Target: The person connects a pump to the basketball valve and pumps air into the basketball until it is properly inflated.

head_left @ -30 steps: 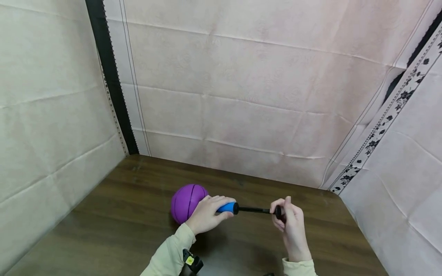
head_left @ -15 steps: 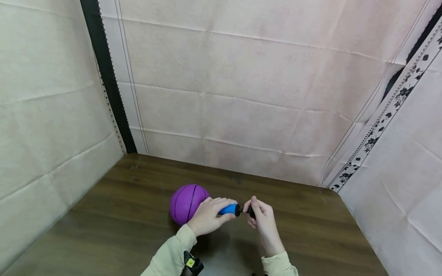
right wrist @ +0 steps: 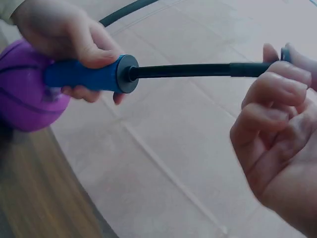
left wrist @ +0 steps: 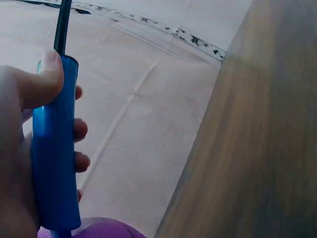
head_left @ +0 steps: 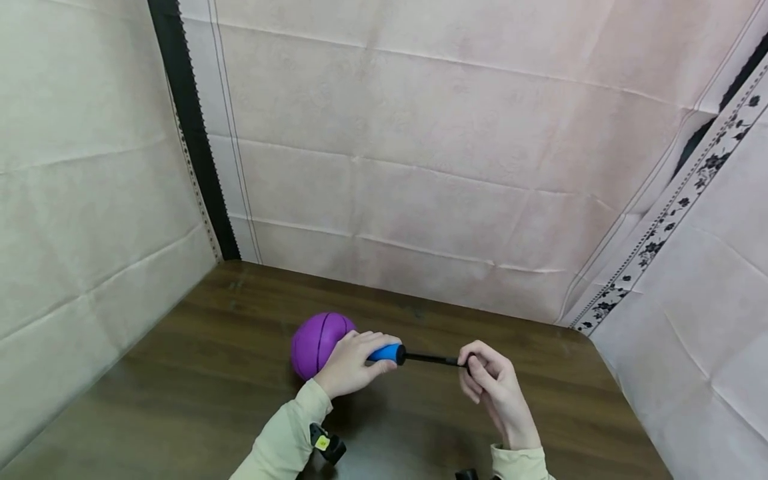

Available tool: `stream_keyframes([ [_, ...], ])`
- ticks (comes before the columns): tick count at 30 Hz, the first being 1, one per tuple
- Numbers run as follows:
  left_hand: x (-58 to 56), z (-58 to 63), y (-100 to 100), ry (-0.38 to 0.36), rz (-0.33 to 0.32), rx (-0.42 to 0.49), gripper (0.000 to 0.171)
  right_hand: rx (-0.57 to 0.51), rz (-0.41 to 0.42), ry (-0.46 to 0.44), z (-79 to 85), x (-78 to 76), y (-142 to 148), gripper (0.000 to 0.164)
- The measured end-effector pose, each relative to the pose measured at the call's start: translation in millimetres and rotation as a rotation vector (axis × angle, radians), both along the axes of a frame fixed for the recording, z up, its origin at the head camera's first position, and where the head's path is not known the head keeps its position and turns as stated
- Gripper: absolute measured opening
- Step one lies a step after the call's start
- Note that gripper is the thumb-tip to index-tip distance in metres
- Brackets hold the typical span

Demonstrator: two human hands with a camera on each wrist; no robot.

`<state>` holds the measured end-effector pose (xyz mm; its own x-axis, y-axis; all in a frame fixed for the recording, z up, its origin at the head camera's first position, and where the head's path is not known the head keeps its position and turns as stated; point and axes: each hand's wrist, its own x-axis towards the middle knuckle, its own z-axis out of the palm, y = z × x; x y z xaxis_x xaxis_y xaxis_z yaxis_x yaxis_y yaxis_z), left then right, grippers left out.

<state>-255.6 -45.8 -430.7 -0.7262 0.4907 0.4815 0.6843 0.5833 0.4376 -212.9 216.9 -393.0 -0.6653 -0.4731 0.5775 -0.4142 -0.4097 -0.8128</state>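
Left hand (head_left: 348, 363): fingers are wrapping the blue pump barrel (head_left: 386, 353), holding its nose against the purple ball (head_left: 317, 343); it should be keeping barrel and ball steady on the wooden table (head_left: 180, 400)
Right hand (head_left: 492, 383): fingers are curling round the handle of the black plunger rod (head_left: 429, 359); the rod is standing partly drawn out
Stroke: I judge it is going best when travelling straight along the barrel's axis, not bending the rod
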Motion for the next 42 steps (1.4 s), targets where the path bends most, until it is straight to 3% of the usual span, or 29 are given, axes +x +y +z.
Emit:
stream_keyframes([
  [2,0.2,-0.1,-1,0.02,0.035,-0.022,0.034,0.031,-0.001,-0.068,-5.9,-5.2,-8,0.028],
  [7,1.1,-0.4,2,0.045,0.083,-0.13,0.034,0.206,-0.101,-0.218,-29.9,-19.2,-32,0.02],
  [11,1.6,-0.4,6,0.041,0.071,-0.14,0.034,0.302,-0.174,-0.215,-38.5,-21.2,-39,0.018],
  [16,2.6,-1.6,12,-0.01,0.011,-0.056,0.034,0.369,-0.197,-0.183,-25.1,-14.2,-29,0.03],
  [21,2.4,-4.7,15,-0.119,-0.048,0.03,0.037,0.268,-0.2,-0.133,-4.2,-2.1,-11,0.03],
  [25,1.1,-7.2,15,-0.132,-0.049,0.047,0.037,0.118,-0.203,-0.03,10.3,9.4,7,0.037],
  [30,2.2,-8.9,15,-0.151,-0.071,0.066,0.038,0.094,-0.213,0.007,19.7,15.7,12,0.032],
  [35,1.8,-10.2,14,-0.115,-0.028,0.071,0.037,0.084,-0.193,-0.031,14.5,8.3,2,0.026],
  [42,2.6,-11.5,20,-0.064,-0.013,0.04,0.034,0.224,-0.136,-0.237,-13.5,-9.7,-21,0.02],
])
